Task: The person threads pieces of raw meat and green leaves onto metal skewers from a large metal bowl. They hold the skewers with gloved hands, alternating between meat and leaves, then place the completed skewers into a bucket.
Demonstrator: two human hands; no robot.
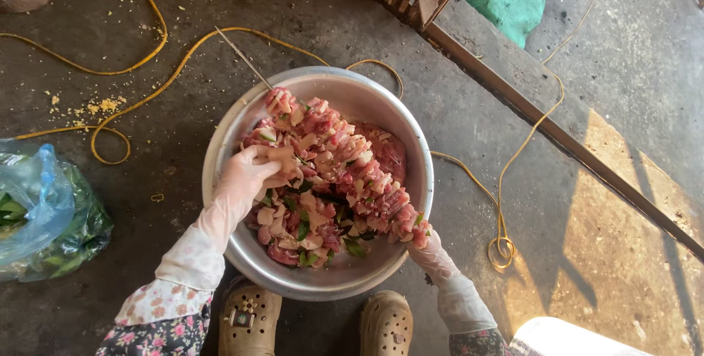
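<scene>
Metal bowl [381, 107] sits on the floor [220, 19], filled with raw meat pieces [330, 180]. Left hand [257, 169], gloved, pinches the skewer of meat [334, 158] at 9 o'clock; right hand [433, 253] grips its end at 4 o'clock. Leaf bag [44, 217] lies at 9 o'clock, well apart.

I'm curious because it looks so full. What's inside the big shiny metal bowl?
The round silver metal bowl holds pink raw meat chunks threaded on a thin metal skewer, plus green leaves. The gloved left hand and the piled meat cover the bowl's bottom.
</scene>
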